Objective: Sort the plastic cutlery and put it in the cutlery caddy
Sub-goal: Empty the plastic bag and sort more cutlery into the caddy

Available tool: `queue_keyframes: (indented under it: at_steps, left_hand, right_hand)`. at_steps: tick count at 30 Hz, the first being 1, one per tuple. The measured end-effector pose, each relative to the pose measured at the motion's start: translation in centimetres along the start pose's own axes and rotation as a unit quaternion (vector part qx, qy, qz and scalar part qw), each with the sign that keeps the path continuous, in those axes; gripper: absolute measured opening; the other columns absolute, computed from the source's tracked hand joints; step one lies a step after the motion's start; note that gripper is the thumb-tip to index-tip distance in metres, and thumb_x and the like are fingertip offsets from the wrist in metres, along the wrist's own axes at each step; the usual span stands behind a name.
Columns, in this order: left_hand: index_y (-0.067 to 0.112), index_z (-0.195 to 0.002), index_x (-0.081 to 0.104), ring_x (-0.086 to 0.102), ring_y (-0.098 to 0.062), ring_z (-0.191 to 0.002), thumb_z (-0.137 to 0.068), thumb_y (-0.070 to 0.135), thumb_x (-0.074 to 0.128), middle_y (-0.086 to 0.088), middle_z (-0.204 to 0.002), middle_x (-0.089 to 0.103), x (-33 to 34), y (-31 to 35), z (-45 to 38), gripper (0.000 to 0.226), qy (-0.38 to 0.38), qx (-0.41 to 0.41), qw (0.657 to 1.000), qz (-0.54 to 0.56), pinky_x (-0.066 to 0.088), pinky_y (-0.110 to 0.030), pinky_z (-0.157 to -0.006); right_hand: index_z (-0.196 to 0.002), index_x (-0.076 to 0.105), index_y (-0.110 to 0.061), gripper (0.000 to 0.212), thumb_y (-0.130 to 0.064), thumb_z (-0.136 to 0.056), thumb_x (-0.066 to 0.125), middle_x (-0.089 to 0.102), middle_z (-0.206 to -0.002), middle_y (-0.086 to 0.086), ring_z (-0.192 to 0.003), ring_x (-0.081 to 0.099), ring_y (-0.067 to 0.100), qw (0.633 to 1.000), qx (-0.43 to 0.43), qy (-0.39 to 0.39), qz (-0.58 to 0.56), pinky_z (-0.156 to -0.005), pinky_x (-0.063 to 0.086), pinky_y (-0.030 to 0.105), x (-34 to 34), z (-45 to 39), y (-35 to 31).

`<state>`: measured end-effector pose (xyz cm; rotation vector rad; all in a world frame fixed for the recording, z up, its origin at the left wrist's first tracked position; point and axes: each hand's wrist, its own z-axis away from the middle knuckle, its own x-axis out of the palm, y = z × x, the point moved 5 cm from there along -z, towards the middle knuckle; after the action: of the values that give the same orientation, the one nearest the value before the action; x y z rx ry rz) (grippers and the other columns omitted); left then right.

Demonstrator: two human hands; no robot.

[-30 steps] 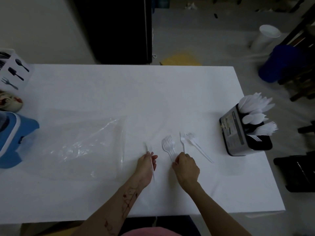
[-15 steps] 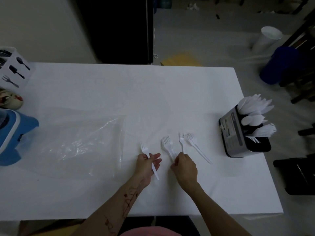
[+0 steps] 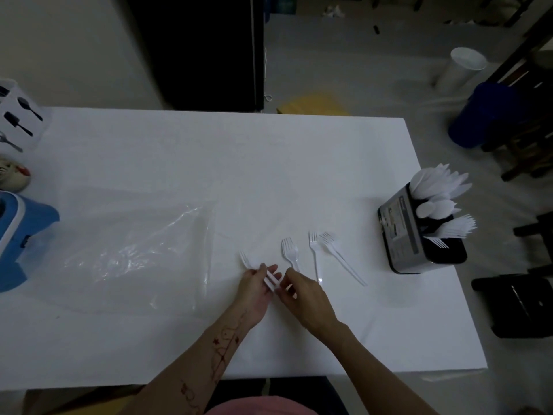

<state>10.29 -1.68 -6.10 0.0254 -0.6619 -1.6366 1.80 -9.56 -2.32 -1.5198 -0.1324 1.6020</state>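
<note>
A white rectangular table (image 3: 209, 163) stands on a grey floor before a dark doorway. A clear plastic bag (image 3: 134, 253) lies at its left. At the right edge, a black cutlery caddy (image 3: 401, 235) holds white utensils; its label is unreadable. The left hand (image 3: 254, 287) grips a white plastic fork (image 3: 257, 269), the right hand (image 3: 305, 298) pinching its handle end. Three loose forks (image 3: 314, 250) lie just beyond.
</note>
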Motion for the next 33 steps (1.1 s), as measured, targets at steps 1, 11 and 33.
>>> queue_keyframes:
  at_steps: [1,11,33]
  left_hand:
    - [-0.001,-0.122,0.047,0.058,-0.031,-0.101,-0.102,0.013,0.04,-0.013,-0.11,0.06,-0.1,0.1,0.0,0.026,0.01,0.008,1.0,0.002,0.051,-0.043,-0.085]
    - [0.005,-0.092,0.055,0.052,-0.016,-0.072,-0.102,0.011,0.041,-0.007,-0.08,0.053,-1.0,0.3,-0.2,0.019,0.049,0.0,0.999,-0.008,0.047,-0.029,-0.078]
    - [-0.006,-0.112,0.053,0.063,-0.027,-0.089,-0.102,0.016,0.04,-0.021,-0.117,0.06,0.2,0.0,-0.1,0.027,0.003,-0.012,0.999,-0.03,0.055,-0.034,-0.069]
  right_hand:
    - [-0.092,0.06,-0.018,0.021,-0.038,-0.093,0.061,0.069,-0.092,-0.004,-0.076,0.063,0.012,1.0,-0.003,-0.01,-0.005,-0.066,0.051,0.024,0.0,0.1,0.0]
    - [-0.097,0.057,-0.019,0.021,-0.039,-0.091,0.061,0.061,-0.093,-0.003,-0.077,0.058,0.012,0.968,0.227,0.048,0.098,-0.067,0.052,0.026,-0.7,-0.4,3.9]
    - [-0.09,0.067,-0.021,0.014,-0.035,-0.089,0.066,0.07,-0.087,-0.008,-0.07,0.063,0.007,0.996,-0.041,0.072,-0.026,-0.065,0.056,0.028,0.0,0.2,2.0]
